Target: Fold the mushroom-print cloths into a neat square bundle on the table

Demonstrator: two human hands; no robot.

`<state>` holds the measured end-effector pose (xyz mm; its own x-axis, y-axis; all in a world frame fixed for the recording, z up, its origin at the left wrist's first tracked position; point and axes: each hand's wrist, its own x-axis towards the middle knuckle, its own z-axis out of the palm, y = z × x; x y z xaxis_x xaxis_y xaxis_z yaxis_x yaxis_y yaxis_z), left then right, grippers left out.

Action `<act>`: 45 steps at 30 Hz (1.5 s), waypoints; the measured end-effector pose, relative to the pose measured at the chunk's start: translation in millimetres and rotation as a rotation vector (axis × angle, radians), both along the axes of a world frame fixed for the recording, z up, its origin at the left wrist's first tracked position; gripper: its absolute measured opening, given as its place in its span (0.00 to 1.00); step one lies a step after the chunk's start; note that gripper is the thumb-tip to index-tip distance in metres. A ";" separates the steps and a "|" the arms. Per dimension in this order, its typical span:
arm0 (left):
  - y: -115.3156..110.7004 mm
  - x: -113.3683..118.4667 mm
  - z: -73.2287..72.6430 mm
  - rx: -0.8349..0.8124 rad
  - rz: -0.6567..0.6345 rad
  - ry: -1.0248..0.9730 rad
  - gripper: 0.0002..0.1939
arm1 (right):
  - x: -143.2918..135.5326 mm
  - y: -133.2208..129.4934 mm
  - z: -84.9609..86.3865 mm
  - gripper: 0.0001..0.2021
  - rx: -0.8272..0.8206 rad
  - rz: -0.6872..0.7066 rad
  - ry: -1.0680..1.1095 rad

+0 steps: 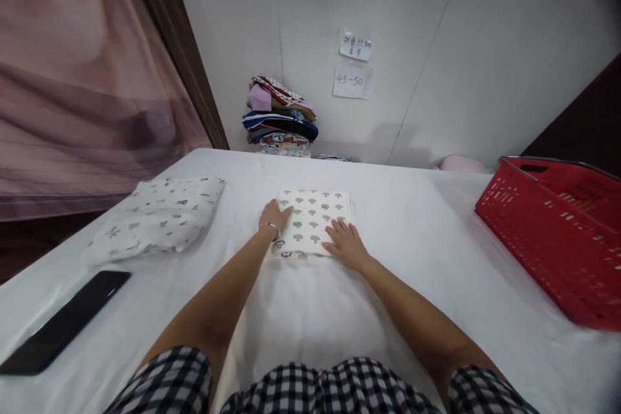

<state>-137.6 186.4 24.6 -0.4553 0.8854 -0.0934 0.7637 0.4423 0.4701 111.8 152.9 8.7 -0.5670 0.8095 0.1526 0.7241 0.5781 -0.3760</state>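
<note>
A white cloth (310,223) with a mushroom print lies folded into a flat rectangle in front of me. My left hand (275,216) rests on its left edge with the fingers stretched out; a thin bracelet circles that wrist. On the cloth's lower right part my right hand (345,244) lies flat, fingers spread. Neither hand grips anything. To the left sits another folded white cloth (165,215) with a small grey-green print, its edges a bit uneven.
A red plastic basket (548,246) stands at the right of the white-covered table (417,284). A dark flat slab (68,323) lies at the left front. Behind the far edge rises a stack of folded clothes (281,118) by the wall; a pink curtain (87,90) hangs at left.
</note>
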 end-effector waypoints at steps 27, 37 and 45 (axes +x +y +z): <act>-25.4 26.7 -4.2 -0.054 -0.373 0.227 0.32 | 18.2 96.1 8.3 0.11 -0.213 -0.621 0.155; -3.8 25.0 6.4 -0.066 -0.369 0.245 0.33 | 12.0 123.1 9.4 0.12 -0.259 -0.645 0.219; -7.0 22.3 -6.2 -0.068 -0.399 0.240 0.33 | 19.2 121.2 -5.2 0.12 -0.261 -0.674 0.325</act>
